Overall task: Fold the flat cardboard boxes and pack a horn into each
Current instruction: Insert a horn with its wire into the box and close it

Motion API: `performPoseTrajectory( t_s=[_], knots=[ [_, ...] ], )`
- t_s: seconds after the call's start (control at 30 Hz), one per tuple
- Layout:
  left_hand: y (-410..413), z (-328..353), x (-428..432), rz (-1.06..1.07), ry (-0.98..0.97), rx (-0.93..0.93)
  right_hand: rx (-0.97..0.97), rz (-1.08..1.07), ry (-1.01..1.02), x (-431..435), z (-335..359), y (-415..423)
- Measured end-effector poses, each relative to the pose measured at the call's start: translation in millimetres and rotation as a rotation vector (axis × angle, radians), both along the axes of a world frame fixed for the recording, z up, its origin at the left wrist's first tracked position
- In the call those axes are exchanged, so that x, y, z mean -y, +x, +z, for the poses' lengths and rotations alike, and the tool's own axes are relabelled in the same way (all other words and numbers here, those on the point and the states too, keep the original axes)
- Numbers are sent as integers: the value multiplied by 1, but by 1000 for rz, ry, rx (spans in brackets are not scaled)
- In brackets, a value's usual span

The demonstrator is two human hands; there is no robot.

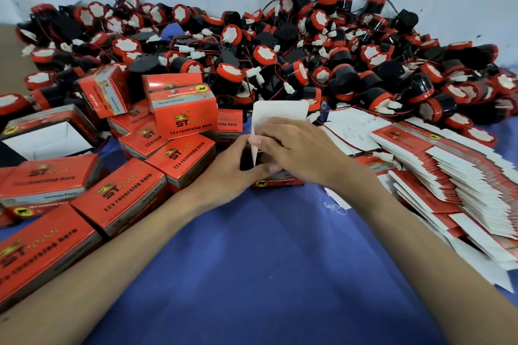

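Box (277, 182): stands on the blue cloth (266, 260) between both hands, open end up. The inside is dark, so I cannot tell whether a horn sits in it.
Lid flap (280, 116): upright just beyond the right fingers, not yet tucked.
Left hand (232, 168): clamped round the box's left side, thumb against a side flap.
Right hand (297, 148): curled over the opening, gripping the box.
Flap risk: uneven pressure could crease the thin card or buckle the tuck.
Horn heap (280, 50): beyond both hands. The wires are tangled, so one pulled could drag its neighbours.
Flat boxes (448, 171): fanned out, right of the right hand. A forearm sweep could scatter them.
Packed boxes (179, 154): left of the left hand, loosely piled. A nudge could topple them.
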State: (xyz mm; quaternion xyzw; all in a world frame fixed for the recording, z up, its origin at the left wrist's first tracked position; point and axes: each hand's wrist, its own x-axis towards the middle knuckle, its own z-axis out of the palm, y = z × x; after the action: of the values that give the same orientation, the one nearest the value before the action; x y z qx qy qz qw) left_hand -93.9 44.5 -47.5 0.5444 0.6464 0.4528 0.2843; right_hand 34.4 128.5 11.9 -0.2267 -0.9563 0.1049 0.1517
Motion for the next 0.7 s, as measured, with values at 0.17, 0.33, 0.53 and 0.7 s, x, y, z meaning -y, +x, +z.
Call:
performPoseTrajectory(
  t_s=[0.17, 0.33, 0.53, 0.7],
  knots=[
    [2, 2, 3, -16, -10, 9, 61, 144, -122, -11, 8, 9],
    [0, 2, 3, -12, -21, -7, 167, 135, -101, -15, 11, 15],
    [1, 2, 5, -53, -1, -18, 252, 66, 37, 0, 8, 9],
    [2, 4, 7, -61, 19, -14, 326, 84, 60, 0, 11, 9]
  ],
)
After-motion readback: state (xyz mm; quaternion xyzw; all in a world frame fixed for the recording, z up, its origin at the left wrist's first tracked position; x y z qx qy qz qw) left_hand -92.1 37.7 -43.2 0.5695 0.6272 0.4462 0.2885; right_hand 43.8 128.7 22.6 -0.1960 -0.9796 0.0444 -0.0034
